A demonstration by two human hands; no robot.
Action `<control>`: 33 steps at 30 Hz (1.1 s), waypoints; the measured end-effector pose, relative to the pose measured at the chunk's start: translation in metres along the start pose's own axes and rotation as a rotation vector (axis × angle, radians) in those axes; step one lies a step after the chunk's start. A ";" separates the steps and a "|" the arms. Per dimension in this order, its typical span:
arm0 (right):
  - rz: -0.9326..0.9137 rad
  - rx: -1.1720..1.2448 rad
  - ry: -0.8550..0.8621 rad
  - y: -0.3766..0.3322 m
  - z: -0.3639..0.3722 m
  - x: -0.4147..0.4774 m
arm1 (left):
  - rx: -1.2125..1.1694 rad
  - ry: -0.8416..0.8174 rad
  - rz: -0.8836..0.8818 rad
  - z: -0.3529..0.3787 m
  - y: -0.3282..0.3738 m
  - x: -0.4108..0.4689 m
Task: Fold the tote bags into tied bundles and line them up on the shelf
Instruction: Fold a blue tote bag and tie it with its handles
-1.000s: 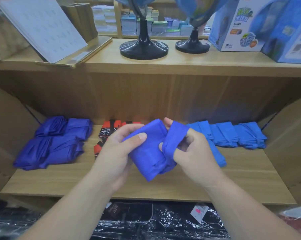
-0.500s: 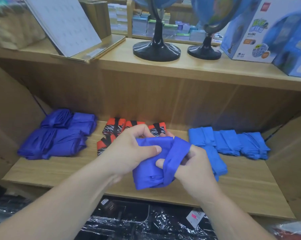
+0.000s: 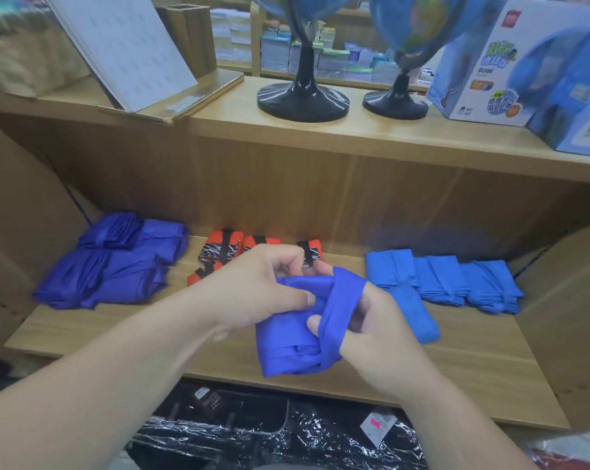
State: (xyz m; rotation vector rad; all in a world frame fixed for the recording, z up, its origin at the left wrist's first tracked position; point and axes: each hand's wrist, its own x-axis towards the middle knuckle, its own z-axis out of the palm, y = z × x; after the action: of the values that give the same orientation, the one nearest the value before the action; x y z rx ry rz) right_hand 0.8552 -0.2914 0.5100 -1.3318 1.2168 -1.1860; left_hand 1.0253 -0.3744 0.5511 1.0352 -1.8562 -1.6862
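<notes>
A folded royal-blue tote bag point(image 3: 286, 347) hangs in front of the wooden shelf point(image 3: 473, 374), held between both hands. My left hand point(image 3: 252, 293) grips its upper left part, thumb pressed on the fabric. My right hand point(image 3: 371, 323) has the bag's strap point(image 3: 341, 307) looped over its fingers and pinches it with the thumb. Tied bundles lie on the shelf: dark blue ones point(image 3: 113, 262) at the left, red-and-black ones point(image 3: 225, 256) in the middle, lighter blue ones point(image 3: 456, 283) at the right.
Cardboard panels point(image 3: 25, 232) flank the shelf on both sides. The upper shelf carries two globes on black stands point(image 3: 303, 100), a globe box point(image 3: 497, 62) and a sheet holder point(image 3: 127, 49). Below the shelf lie plastic-wrapped dark items point(image 3: 252, 432).
The bundle has sunk lower and turned more upright. My left hand has closed further over its top, and the strap loop on my right hand has drawn tighter round the bag.
</notes>
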 end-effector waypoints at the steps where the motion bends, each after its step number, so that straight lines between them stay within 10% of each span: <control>1: 0.009 -0.012 -0.040 -0.002 -0.004 0.001 | 0.023 -0.013 -0.002 0.000 -0.002 0.000; 12: 0.364 0.193 -0.369 -0.003 -0.041 0.003 | 0.291 0.053 0.024 -0.004 -0.019 0.006; 27: 0.096 0.088 0.085 0.006 -0.011 -0.002 | 0.192 0.029 0.033 -0.017 -0.026 0.005; 33: 0.307 0.076 -0.124 0.001 -0.030 -0.003 | 0.140 -0.005 -0.026 -0.010 -0.042 0.001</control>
State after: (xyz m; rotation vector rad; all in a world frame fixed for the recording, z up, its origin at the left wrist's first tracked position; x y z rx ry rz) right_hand 0.8253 -0.2898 0.5118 -1.0986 1.2228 -0.9092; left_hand 1.0422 -0.3805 0.5115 1.1162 -1.9961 -1.5929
